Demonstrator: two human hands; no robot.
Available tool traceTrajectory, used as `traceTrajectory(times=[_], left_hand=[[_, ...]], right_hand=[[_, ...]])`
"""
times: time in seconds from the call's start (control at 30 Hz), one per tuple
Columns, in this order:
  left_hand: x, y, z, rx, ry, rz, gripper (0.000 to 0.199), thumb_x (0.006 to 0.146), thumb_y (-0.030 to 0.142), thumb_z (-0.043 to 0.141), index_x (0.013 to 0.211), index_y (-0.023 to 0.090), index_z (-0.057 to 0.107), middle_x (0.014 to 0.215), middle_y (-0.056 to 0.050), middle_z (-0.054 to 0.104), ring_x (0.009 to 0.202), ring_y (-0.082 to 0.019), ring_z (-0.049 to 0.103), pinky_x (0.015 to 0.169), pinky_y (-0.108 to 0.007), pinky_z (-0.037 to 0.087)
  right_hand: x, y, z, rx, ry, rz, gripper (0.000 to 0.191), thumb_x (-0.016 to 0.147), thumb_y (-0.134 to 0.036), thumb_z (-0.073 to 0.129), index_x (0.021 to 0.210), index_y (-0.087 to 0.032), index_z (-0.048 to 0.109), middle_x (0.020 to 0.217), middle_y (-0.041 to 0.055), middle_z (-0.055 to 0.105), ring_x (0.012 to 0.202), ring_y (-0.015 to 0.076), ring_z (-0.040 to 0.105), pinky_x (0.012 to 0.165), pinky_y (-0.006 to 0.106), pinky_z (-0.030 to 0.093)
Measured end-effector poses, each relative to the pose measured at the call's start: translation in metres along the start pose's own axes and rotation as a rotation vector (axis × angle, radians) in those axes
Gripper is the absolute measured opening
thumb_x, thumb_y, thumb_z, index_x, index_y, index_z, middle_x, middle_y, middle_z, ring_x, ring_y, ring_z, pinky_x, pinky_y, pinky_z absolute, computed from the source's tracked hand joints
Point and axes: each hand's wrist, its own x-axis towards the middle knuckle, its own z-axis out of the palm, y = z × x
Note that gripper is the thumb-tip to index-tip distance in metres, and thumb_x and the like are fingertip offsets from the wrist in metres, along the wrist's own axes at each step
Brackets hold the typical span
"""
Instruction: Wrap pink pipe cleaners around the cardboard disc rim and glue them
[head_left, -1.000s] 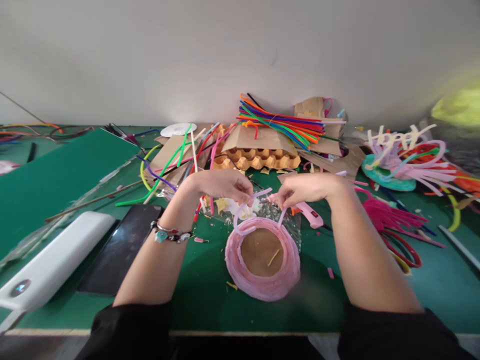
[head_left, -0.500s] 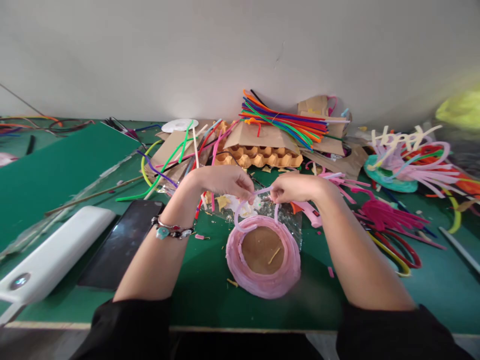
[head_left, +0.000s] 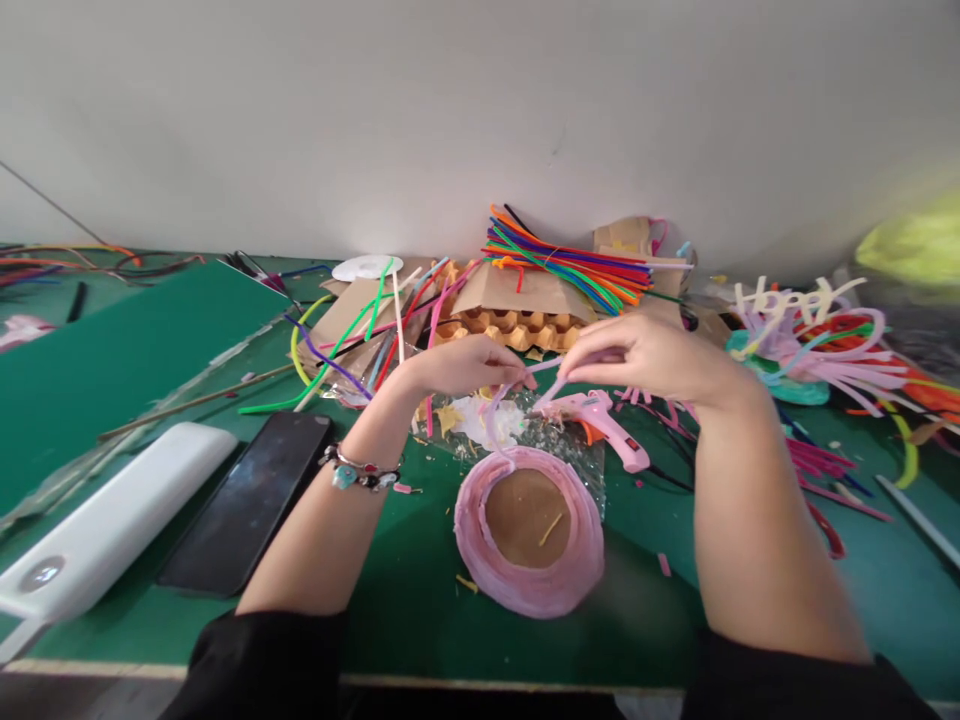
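Observation:
A lilac pipe cleaner [head_left: 492,424] is pinched in the fingers of my left hand [head_left: 484,366]. It curves down to the inner rim of a round pink coiled piece [head_left: 521,592], which has a brown cardboard base [head_left: 525,510] in its centre. My right hand [head_left: 641,355] is raised to the right, its fingers closed on the other stretch of the same pipe cleaner. Just below that hand, a pink glue gun [head_left: 600,412] lies on a crumpled clear plastic sheet [head_left: 570,445]. White residue [head_left: 484,418] covers part of the sheet.
At the left lie a white power bank [head_left: 127,515] and a black phone [head_left: 251,500]. Behind stand an egg carton [head_left: 517,328] and a bundle of coloured pipe cleaners [head_left: 566,258]. A pipe-cleaner piece reading "Happy" [head_left: 814,335] sits at right. Scraps lie about the green tabletop [head_left: 405,620].
My right hand has moved up and to the right, drawing the pipe cleaner with it and uncovering the glue gun. My left hand has shifted slightly right. The view has tilted a little upward.

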Motion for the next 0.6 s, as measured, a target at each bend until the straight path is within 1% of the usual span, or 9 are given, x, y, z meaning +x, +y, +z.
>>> traceTrajectory(times=[0.07,0.1,0.17,0.23,0.3,0.4,0.5,0.6], left_hand=[[0.001,0.000,0.001,-0.017,0.072,0.075,0.028,0.083,0.024,0.043,0.092,0.010,0.066,0.079,-0.003,0.064,0.070,-0.009,0.053,0.066,-0.019,0.040],[0.001,0.000,0.002,-0.029,0.090,0.111,0.027,0.082,0.023,0.043,0.092,0.010,0.065,0.083,-0.004,0.065,0.073,-0.009,0.054,0.068,-0.020,0.041],[0.001,0.001,0.002,-0.054,0.091,0.154,0.025,0.082,0.021,0.044,0.091,0.011,0.064,0.086,-0.004,0.066,0.075,-0.009,0.055,0.070,-0.020,0.041],[0.000,0.001,0.003,-0.069,0.078,0.154,0.024,0.082,0.021,0.044,0.090,0.011,0.064,0.084,-0.004,0.066,0.073,-0.009,0.055,0.067,-0.019,0.041],[0.000,0.000,0.003,-0.087,0.079,0.141,0.024,0.082,0.023,0.045,0.089,0.011,0.065,0.083,-0.004,0.066,0.072,-0.009,0.055,0.066,-0.020,0.042],[0.000,0.000,0.002,-0.121,0.089,0.135,0.024,0.081,0.024,0.047,0.087,0.011,0.065,0.081,-0.003,0.065,0.070,-0.008,0.054,0.065,-0.020,0.042],[-0.001,0.000,0.001,-0.119,0.069,0.140,0.024,0.080,0.025,0.047,0.085,0.011,0.066,0.071,-0.001,0.061,0.063,-0.007,0.050,0.058,-0.019,0.039],[-0.003,0.001,-0.001,-0.135,0.033,0.153,0.026,0.080,0.027,0.046,0.087,0.011,0.065,0.066,0.000,0.057,0.059,-0.007,0.047,0.055,-0.019,0.037]], right_hand=[[-0.002,-0.003,-0.001,-0.027,0.217,-0.057,0.018,0.076,-0.032,0.054,0.078,-0.020,0.067,0.078,0.0022,0.065,0.067,0.0121,0.056,0.061,0.023,0.040],[-0.002,-0.005,0.000,-0.061,0.286,-0.074,0.017,0.077,-0.031,0.054,0.077,-0.019,0.067,0.076,0.0022,0.064,0.065,0.0116,0.055,0.060,0.023,0.040],[0.001,-0.006,0.003,-0.149,0.348,-0.102,0.015,0.078,-0.028,0.054,0.075,-0.019,0.066,0.074,0.0022,0.063,0.063,0.0110,0.054,0.058,0.023,0.039],[0.004,-0.007,0.006,-0.223,0.349,-0.131,0.015,0.078,-0.025,0.053,0.074,-0.019,0.065,0.074,0.0024,0.064,0.063,0.0110,0.054,0.058,0.023,0.038],[0.007,-0.008,0.008,-0.251,0.344,-0.146,0.015,0.079,-0.022,0.052,0.073,-0.018,0.065,0.074,0.0022,0.065,0.064,0.0110,0.056,0.059,0.023,0.039],[0.007,-0.009,0.009,-0.218,0.294,-0.131,0.014,0.079,-0.020,0.052,0.077,-0.019,0.065,0.077,0.0008,0.067,0.066,0.0110,0.058,0.060,0.023,0.040],[0.007,-0.012,0.008,-0.177,0.240,-0.135,0.015,0.080,-0.021,0.051,0.082,-0.019,0.065,0.082,0.0008,0.068,0.071,0.0115,0.059,0.064,0.023,0.041],[0.007,-0.014,0.008,-0.184,0.293,-0.182,0.017,0.083,-0.022,0.048,0.082,-0.018,0.065,0.084,0.0030,0.065,0.074,0.0121,0.058,0.067,0.024,0.041]])
